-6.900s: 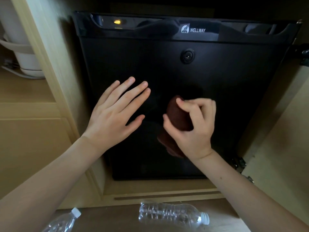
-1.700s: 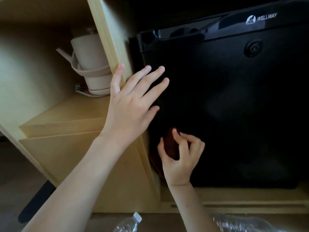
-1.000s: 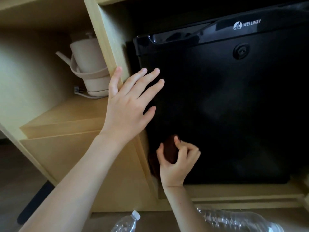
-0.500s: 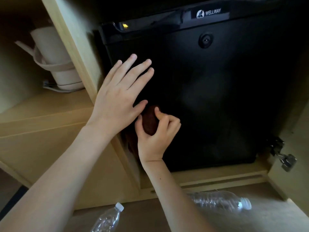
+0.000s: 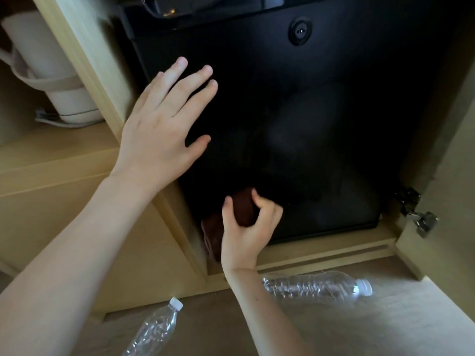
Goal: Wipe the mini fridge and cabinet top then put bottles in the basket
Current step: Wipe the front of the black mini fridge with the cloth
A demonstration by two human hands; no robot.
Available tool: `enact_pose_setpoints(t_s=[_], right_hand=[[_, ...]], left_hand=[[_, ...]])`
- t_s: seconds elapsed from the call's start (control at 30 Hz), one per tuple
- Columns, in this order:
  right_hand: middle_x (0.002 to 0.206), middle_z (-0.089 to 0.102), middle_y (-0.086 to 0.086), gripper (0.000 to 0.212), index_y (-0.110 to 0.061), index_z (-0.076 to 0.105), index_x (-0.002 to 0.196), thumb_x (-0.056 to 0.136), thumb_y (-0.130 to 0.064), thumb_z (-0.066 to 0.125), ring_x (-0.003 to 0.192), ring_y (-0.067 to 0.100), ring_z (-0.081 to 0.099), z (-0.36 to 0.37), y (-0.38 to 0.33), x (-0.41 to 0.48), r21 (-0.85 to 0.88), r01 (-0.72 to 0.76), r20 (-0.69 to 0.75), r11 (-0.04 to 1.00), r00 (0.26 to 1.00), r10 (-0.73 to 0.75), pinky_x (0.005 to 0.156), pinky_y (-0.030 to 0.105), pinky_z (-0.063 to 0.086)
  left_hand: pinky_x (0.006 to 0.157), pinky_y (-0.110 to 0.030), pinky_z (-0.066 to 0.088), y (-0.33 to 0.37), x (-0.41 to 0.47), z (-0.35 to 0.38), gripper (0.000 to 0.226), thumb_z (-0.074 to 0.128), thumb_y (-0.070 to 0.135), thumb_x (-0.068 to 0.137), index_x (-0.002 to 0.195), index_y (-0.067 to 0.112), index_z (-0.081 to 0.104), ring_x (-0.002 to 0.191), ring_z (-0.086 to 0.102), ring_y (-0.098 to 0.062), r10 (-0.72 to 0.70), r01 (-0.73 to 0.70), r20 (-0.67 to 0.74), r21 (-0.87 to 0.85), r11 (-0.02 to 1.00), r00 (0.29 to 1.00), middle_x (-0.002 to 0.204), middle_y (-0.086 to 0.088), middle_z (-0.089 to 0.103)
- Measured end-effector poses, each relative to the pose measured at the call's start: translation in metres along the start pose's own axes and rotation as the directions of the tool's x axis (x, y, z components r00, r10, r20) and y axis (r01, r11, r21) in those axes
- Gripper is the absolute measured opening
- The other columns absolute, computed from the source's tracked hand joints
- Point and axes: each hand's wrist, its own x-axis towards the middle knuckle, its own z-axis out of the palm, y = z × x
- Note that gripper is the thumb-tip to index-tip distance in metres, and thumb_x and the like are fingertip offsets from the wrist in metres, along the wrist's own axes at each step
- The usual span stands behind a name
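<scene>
The black mini fridge point(image 5: 321, 129) fills a light wooden cabinet; its door faces me. My right hand point(image 5: 248, 235) grips a dark brown cloth point(image 5: 243, 208) pressed against the door's lower left corner. My left hand point(image 5: 164, 124) lies flat with fingers spread on the door's left edge, partly over the cabinet's upright panel. Two clear plastic bottles lie on the floor: one point(image 5: 316, 286) on its side below the fridge, cap to the right, the other point(image 5: 154, 330) at the bottom left, cap pointing up.
A beige kettle point(image 5: 48, 73) on its base stands on the wooden shelf point(image 5: 59, 150) left of the fridge. The open cabinet door point(image 5: 447, 227) with a metal hinge point(image 5: 421, 219) stands at the right. No basket is in view.
My right hand has slid the cloth down the door toward its lower left corner. My left hand stays flat on the door's left edge. The view has shifted lower.
</scene>
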Motion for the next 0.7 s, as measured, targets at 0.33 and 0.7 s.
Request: enact_pose_setpoints(t_s=[0.33,0.7], right_hand=[[0.104,0.046,0.0,0.044,-0.003,0.059,0.113,0.085,-0.032,0.076,0.097,0.024,0.056,0.032,-0.011,0.038,-0.068,0.022,-0.208,0.997,0.978,-0.036,0.085,0.041,0.053],[0.103,0.04,-0.006,0.035,-0.016,0.048,0.113,0.09,-0.027,0.073,0.095,-0.01,0.049,-0.025,0.075,-0.023,-0.15,-0.326,-0.201,0.933,0.934,0.294,0.074,0.003,0.042]], left_hand=[[0.119,-0.05,0.027,-0.001,0.0,0.001,0.067,0.066,0.027,0.087,0.147,0.011,0.042,0.149,0.023,-0.03,0.008,-0.008,0.0,0.011,1.0,1.0,0.156,-0.005,0.037],[0.119,-0.051,0.027,-0.002,-0.001,-0.001,0.067,0.066,0.027,0.087,0.147,0.011,0.041,0.149,0.023,-0.031,0.011,-0.011,0.002,0.004,1.0,1.0,0.156,-0.006,0.037]])
